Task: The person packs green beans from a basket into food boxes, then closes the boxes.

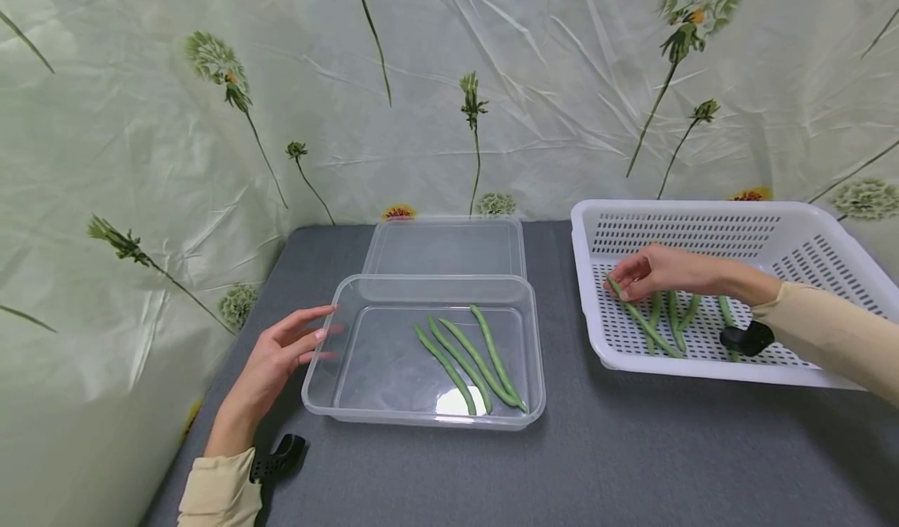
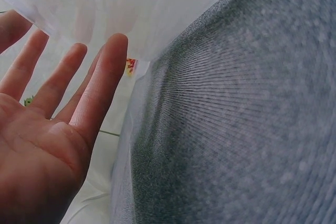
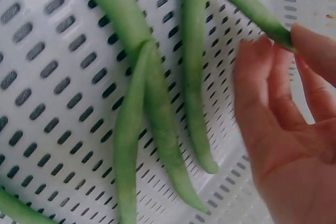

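My right hand [image 1: 663, 269] is inside the white perforated basket [image 1: 597, 345], pinching one end of a green bean [image 1: 644, 322] between thumb and fingers. The bean's other end slants down over the basket floor in the head view. More green beans [image 3: 160, 114] lie below that hand, partly crossing one another. On the left, my left hand [image 1: 261, 371] has its fingers extended against the left wall of a clear plastic container [image 1: 421, 416]. Several green beans [image 1: 495, 355] lie side by side in the container's right half.
Behind the container lies a clear flat lid [image 1: 449, 246], partly hidden by its rim. Everything stands on a grey cloth-covered table [image 1: 449, 472]. A flower-patterned sheet [image 1: 421, 121] hangs along the back and left side.
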Action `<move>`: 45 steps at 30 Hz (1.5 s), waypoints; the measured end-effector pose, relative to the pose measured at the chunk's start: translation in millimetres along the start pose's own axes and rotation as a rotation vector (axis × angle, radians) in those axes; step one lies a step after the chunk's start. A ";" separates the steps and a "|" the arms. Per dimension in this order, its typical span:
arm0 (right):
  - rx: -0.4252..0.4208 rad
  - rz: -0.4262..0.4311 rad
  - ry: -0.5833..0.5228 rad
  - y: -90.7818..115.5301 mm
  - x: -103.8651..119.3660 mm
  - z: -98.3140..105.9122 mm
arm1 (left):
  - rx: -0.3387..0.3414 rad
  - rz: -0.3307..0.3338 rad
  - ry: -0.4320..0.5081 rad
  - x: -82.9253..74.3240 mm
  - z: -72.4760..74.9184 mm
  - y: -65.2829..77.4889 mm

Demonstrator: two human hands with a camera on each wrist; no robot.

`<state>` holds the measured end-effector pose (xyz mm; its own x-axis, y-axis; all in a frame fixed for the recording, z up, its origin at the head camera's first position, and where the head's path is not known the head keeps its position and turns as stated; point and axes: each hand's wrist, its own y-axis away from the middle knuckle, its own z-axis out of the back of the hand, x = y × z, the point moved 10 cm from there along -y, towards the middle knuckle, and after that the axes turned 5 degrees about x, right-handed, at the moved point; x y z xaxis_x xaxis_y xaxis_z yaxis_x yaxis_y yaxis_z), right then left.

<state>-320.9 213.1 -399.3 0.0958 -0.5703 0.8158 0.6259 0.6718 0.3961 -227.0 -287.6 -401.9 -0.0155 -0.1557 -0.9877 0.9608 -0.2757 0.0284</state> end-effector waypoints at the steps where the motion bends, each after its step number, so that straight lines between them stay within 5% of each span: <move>1: 0.015 -0.006 -0.025 0.5 0.4 -1.9 | 0.000 0.000 -0.003 -0.2 0.1 -0.1; 7: 0.006 -0.027 -0.163 6.4 4.2 -6.1 | -0.002 -0.007 -0.010 -2.2 0.7 -0.5; 13: -0.220 -0.043 -0.105 13.4 7.1 14.5 | -0.002 -0.003 -0.017 -1.2 0.2 -0.8; 17: -0.288 -0.046 -0.086 16.0 8.7 22.6 | -0.003 0.004 -0.006 1.1 0.0 0.4; 45: -0.203 -0.010 -0.192 34.5 6.0 23.1 | 0.005 -0.010 0.003 -2.4 -1.1 0.0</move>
<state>-316.6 243.7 -371.1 -0.0478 -0.4633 0.8849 0.7703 0.5469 0.3280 -226.7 -286.2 -399.7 -0.0241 -0.1498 -0.9884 0.9593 -0.2816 0.0193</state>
